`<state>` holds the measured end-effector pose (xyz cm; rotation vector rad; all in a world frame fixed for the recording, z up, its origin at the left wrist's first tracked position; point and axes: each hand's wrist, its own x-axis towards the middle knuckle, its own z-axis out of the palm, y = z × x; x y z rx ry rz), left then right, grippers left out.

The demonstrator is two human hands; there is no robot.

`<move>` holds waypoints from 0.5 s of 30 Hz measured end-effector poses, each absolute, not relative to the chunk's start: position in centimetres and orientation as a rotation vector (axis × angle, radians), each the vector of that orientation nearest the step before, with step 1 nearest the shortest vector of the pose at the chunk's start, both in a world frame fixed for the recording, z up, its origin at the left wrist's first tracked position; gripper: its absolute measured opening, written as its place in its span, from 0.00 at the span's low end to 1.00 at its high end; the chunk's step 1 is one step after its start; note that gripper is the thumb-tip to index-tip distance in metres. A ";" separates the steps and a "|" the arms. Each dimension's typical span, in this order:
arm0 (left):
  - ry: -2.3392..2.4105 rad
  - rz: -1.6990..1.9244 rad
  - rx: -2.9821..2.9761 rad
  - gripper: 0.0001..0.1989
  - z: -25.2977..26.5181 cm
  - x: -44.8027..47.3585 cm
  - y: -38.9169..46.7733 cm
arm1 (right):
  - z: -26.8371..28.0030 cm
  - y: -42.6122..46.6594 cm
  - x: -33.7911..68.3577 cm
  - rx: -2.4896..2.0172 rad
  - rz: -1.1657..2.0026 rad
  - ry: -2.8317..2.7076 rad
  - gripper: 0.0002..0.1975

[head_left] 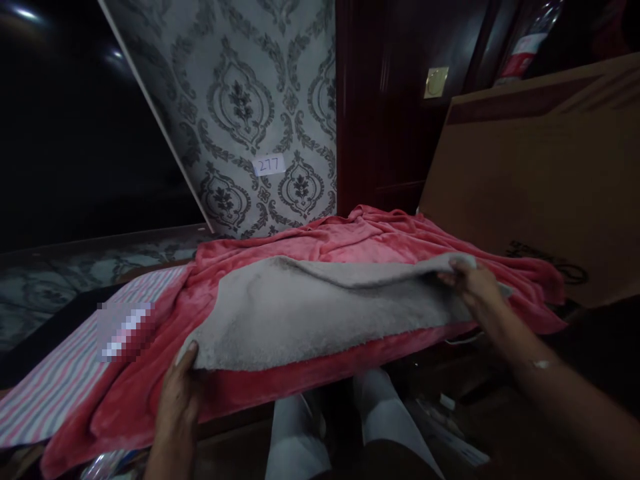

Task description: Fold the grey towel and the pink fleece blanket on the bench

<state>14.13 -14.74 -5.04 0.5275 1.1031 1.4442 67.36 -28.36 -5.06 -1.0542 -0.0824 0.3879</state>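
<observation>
Red plush blanket: spread in loose folds across the middle, its near edge hanging over the front; most of the surface beneath is hidden.
Damask wallpaper: dark motifs on a pale ground, behind the blanket.
Cardboard box: upright at the right, just beside the blanket's right end.
Dark screen: at the left, in front of the wallpaper.
Dark red wood panel: between the wallpaper and the box.
Grey fleecy cloth: lies on top of the blanket near its front edge, long side crosswise, with a raised fold along its far right.
Striped cloth: under the blanket's left side; a pixelated patch hides part of it.
Pale-clad legs: below the blanket's front edge.
Right hand: pinching the grey cloth's far right edge, held up.
Left hand: gripping the near left corner, thumb on top, fingers mostly hidden.
Bottle: red-and-white label, behind the box's top edge.
Paper label: reads 277, on the wallpaper.
Brass-coloured plate: on the wood panel.
</observation>
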 end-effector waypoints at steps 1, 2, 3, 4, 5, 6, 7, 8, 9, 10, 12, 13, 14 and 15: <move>1.069 1.499 0.582 0.09 -4.7 14.4 -14.8 | -3.1 -27.2 68.3 -1.064 0.331 -0.123 0.11; 1.040 1.537 0.626 0.09 -4.5 14.6 -14.9 | -1.3 -26.0 69.0 -1.086 0.312 -0.202 0.10; 1.022 1.553 0.661 0.10 -4.3 14.9 -15.1 | 0.3 -24.7 69.1 -1.139 0.303 -0.291 0.11; 1.015 1.550 0.687 0.11 -4.3 15.3 -15.2 | 1.3 -23.4 68.7 -1.185 0.288 -0.363 0.12; 1.012 1.541 0.710 0.13 -4.4 15.6 -15.4 | 1.8 -22.2 67.5 -1.237 0.292 -0.448 0.15; 1.004 1.529 0.734 0.16 -4.6 16.0 -15.5 | 1.8 -21.0 65.5 -1.283 0.318 -0.555 0.17; 0.986 1.521 0.756 0.18 -4.8 16.4 -15.7 | 1.2 -19.9 62.8 -1.296 0.362 -0.658 0.19; 0.960 1.513 0.778 0.20 -5.0 16.8 -15.8 | 0.3 -19.0 59.6 -1.308 0.458 -0.856 0.19; 0.930 1.505 0.800 0.22 -5.3 17.3 -16.0 | -0.9 -18.3 55.9 -1.276 0.595 -1.071 0.18; 0.903 1.497 0.824 0.24 -5.5 17.7 -16.1 | -2.1 -17.8 52.0 -1.205 0.709 -1.234 0.19; 0.857 1.483 0.874 0.26 -5.7 18.5 -16.2 | -4.3 -17.1 44.5 -1.063 0.838 -1.517 0.24; 0.832 1.480 0.894 0.27 -5.8 18.8 -16.3 | -5.1 -16.8 41.3 -0.998 0.862 -1.607 0.26; 0.801 1.480 0.906 0.27 -5.9 19.0 -16.3 | -5.6 -16.5 38.7 -0.948 0.854 -1.683 0.28; 0.770 1.483 0.904 0.28 -6.0 19.1 -16.3 | -5.8 -16.2 36.6 -0.924 0.798 -1.746 0.29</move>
